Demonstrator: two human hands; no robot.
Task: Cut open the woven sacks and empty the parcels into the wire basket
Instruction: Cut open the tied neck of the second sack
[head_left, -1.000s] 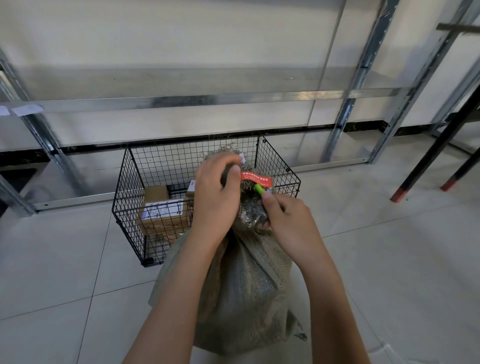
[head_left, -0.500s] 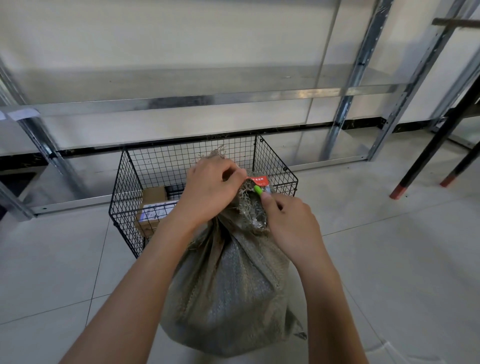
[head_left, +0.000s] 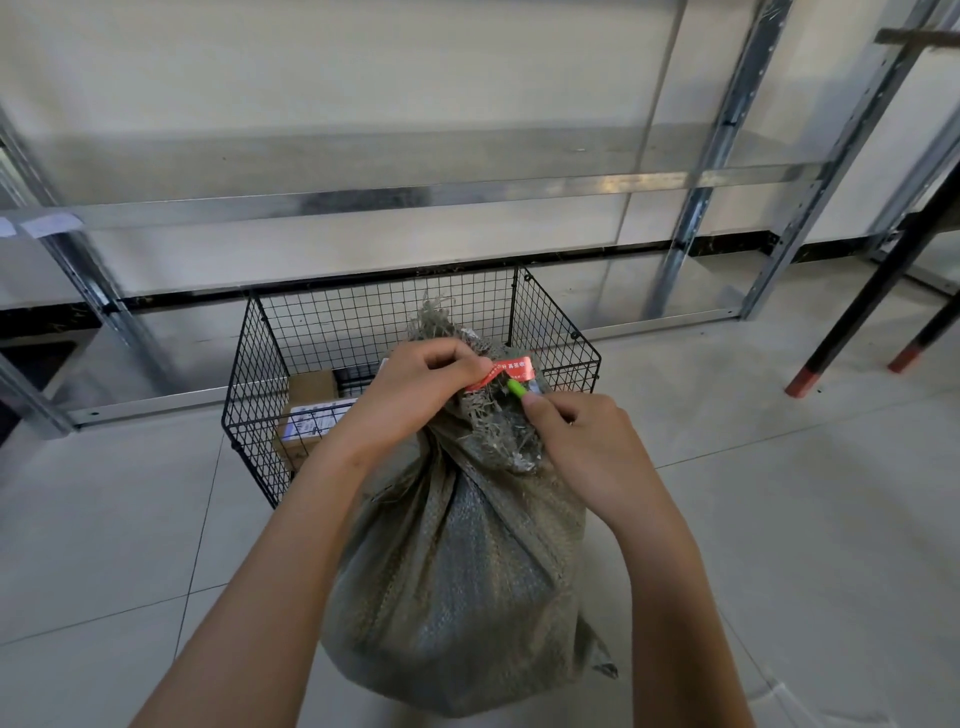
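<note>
Steel shelving (head_left: 467, 189) runs along the wall behind the woven sack (head_left: 457, 571). The tiled floor (head_left: 779, 519) carries the sack, which stands upright with its neck gathered and frayed at the top. The wire basket (head_left: 260, 395) stands just behind the sack; you cannot tell whether the two touch. A cardboard parcel (head_left: 311, 415) with a white label lies inside the basket, behind and left of the sack.

Your left hand (head_left: 415, 389) is on the left side of the sack's neck, fingers curled and clamped on the gathered fabric, thumb tip against the red tag (head_left: 506, 370). Your right hand (head_left: 587, 447) is on the right side of the neck, thumb and forefinger pinched on a small green tool (head_left: 516, 387). The red tag sits at the top of the sack's neck. The tool's tip lies against the neck, just below the tag.
</note>
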